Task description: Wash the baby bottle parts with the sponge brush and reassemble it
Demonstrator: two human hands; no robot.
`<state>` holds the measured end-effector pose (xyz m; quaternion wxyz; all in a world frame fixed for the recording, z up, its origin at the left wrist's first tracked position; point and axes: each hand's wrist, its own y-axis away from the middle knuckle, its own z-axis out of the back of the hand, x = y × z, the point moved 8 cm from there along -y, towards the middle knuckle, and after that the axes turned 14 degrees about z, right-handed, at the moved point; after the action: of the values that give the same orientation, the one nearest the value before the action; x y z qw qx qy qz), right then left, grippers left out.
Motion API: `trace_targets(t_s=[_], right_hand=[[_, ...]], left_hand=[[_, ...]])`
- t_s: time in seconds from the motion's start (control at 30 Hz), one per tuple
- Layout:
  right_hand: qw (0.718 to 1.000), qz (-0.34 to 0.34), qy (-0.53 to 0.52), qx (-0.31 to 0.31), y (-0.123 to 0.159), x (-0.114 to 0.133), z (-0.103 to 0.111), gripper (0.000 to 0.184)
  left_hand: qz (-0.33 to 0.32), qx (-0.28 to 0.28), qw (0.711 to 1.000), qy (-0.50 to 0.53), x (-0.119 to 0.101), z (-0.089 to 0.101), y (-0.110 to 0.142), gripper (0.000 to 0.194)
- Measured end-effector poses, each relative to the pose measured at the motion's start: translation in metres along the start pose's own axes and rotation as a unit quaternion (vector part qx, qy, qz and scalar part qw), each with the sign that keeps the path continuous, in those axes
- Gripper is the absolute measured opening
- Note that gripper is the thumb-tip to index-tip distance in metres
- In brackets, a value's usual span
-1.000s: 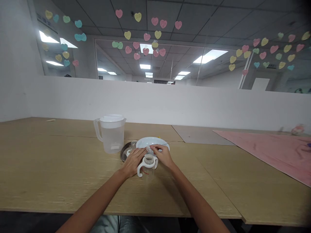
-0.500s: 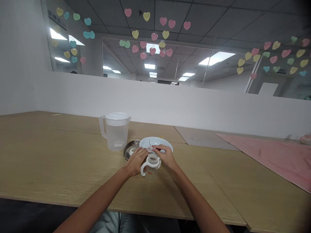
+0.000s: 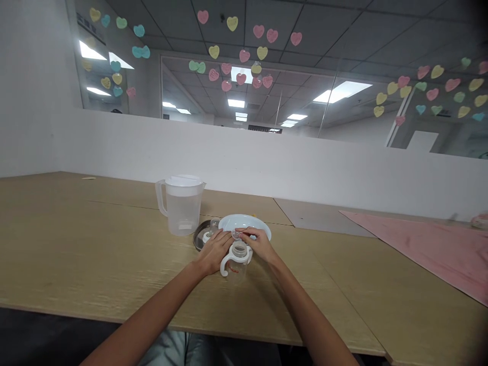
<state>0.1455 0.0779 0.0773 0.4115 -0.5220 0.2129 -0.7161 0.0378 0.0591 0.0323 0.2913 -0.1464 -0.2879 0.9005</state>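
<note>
A small clear round piece (image 3: 236,234), looking like a bottle nipple, is pinched in the fingertips of my right hand (image 3: 260,244). My left hand (image 3: 216,253) reaches in from the other side, back upward, its long fingers closed against the piece's left edge; the thumb is hidden. Just below, a clear baby bottle (image 3: 238,272) stands upright without a cap, red print on its side. Its white two-handled ring (image 3: 224,264) sits round the neck. Behind the hands lies a white oval plate (image 3: 244,219), partly covered by them.
A round metal tray (image 3: 198,238), partly behind my left hand, holds a clear dome and a white ring. To its left stands a lidded translucent pitcher (image 3: 183,208). A pink cloth (image 3: 430,244) covers the table's right side. A white wall rises behind.
The thin dark line that stuck up from the clear piece no longer shows. My hands stay nearly in place; the view has shifted slightly.
</note>
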Motion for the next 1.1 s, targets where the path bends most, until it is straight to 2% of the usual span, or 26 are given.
trace_targets(t_s=[0.1,0.2,0.37,0.53,0.67,0.87,1.1], right_hand=[[1.000,0.007,0.006,-0.021,-0.001,0.000,0.002,0.022],[0.997,0.014,0.015,-0.070,-0.001,-0.003,0.009,0.016],[0.990,-0.027,0.012,-0.141,0.003,-0.014,0.021,0.019],[0.990,-0.026,0.025,-0.138,0.004,-0.012,0.022,0.020],[0.991,0.011,0.047,-0.123,0.002,-0.001,0.020,0.018],[0.995,-0.003,0.038,-0.093,0.001,-0.003,0.017,0.020],[0.989,0.059,0.091,-0.104,0.001,-0.001,0.021,0.023]], left_hand=[[0.006,0.002,1.000,-0.010,0.002,-0.004,0.001,0.066],[0.018,-0.005,1.000,0.018,0.005,-0.002,0.000,0.074],[0.021,-0.013,0.999,0.043,0.008,0.001,0.000,0.075],[0.016,0.010,1.000,0.000,0.008,-0.007,0.002,0.087],[0.017,0.007,1.000,-0.005,0.009,-0.009,0.002,0.086],[0.018,0.005,1.000,0.004,0.008,-0.007,0.002,0.088],[0.014,0.005,1.000,0.006,0.004,-0.003,0.002,0.088]])
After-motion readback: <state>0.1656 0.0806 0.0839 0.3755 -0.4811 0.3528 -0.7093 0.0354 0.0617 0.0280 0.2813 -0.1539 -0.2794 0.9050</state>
